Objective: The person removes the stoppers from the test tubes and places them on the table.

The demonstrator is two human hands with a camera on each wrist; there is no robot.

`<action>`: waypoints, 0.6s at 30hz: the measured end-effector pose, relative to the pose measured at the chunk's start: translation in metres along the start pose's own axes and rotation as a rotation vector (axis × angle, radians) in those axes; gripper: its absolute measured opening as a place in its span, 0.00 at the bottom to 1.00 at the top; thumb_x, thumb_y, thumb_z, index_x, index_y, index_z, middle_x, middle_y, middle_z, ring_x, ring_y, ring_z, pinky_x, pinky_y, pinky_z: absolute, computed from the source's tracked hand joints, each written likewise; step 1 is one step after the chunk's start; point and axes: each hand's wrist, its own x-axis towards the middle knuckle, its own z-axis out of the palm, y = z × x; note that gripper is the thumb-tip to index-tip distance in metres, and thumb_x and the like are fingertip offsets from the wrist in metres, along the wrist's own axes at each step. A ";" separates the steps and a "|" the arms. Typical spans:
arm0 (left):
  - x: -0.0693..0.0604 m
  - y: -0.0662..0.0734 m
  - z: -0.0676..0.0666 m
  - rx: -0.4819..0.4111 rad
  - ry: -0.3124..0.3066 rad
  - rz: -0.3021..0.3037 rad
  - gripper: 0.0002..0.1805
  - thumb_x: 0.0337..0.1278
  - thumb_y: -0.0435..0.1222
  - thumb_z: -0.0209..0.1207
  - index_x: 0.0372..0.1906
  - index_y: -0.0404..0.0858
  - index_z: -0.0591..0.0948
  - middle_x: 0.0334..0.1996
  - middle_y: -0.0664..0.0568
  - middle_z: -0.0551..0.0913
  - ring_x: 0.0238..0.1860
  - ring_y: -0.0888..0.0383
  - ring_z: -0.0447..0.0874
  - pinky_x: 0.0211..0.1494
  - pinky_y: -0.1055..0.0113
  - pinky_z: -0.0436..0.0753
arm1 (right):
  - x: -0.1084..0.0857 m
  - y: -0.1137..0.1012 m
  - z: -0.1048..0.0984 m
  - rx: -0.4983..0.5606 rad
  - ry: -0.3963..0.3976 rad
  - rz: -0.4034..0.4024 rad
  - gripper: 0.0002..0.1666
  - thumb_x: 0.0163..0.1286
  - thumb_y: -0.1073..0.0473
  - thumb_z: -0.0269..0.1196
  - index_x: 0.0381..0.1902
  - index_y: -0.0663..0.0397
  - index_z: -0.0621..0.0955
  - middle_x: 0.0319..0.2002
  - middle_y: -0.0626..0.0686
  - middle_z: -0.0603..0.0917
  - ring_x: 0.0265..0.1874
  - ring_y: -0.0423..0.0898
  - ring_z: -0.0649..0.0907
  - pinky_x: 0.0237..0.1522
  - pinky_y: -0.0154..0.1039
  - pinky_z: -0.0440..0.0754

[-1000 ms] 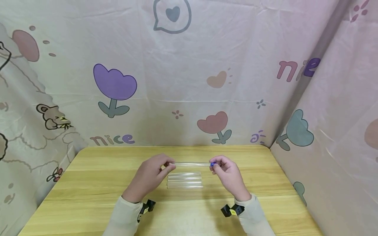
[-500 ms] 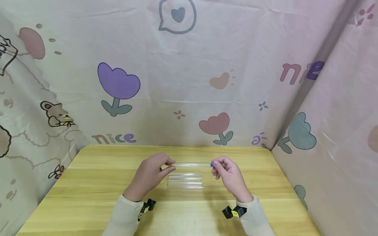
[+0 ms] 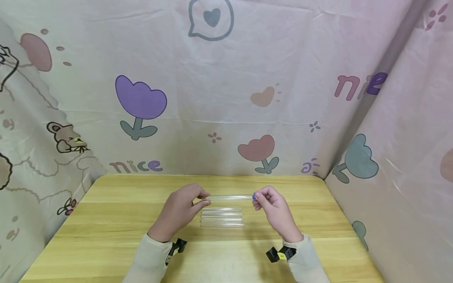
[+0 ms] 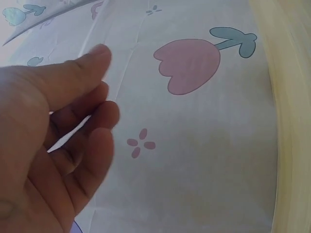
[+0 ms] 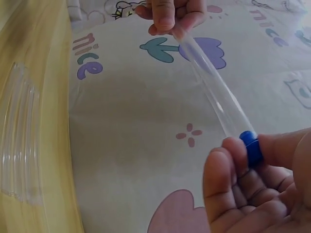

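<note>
A clear tube [image 3: 231, 197] is held level above the wooden table, spanning both hands. My left hand [image 3: 180, 208] pinches its left end between thumb and fingers. At the right end sits a blue cap [image 5: 253, 150], pinched by the thumb and fingers of my right hand [image 3: 277, 212]. In the right wrist view the cap is against the tube's end; how far it is seated I cannot tell. The left wrist view shows the left hand's curled fingers [image 4: 99, 160], but the tube is not visible there. Several more clear tubes [image 3: 221, 217] lie side by side on the table, nearer the person.
The wooden table [image 3: 124, 220] reaches back to a patterned cloth [image 3: 212, 78] hanging behind it, with more cloth at both sides. Black wrist cameras [image 3: 279, 254] sit on both sleeves.
The right thumb has shifted over the blue cap since one second ago, now covering more of it. The left hand keeps its grip, and the view has tilted slightly.
</note>
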 end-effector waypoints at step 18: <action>-0.001 -0.005 -0.002 -0.091 0.031 0.138 0.08 0.64 0.39 0.70 0.45 0.45 0.89 0.39 0.64 0.86 0.36 0.69 0.80 0.39 0.69 0.84 | -0.003 -0.001 -0.002 0.031 0.003 -0.206 0.08 0.81 0.65 0.56 0.42 0.68 0.77 0.35 0.50 0.81 0.33 0.43 0.81 0.36 0.33 0.83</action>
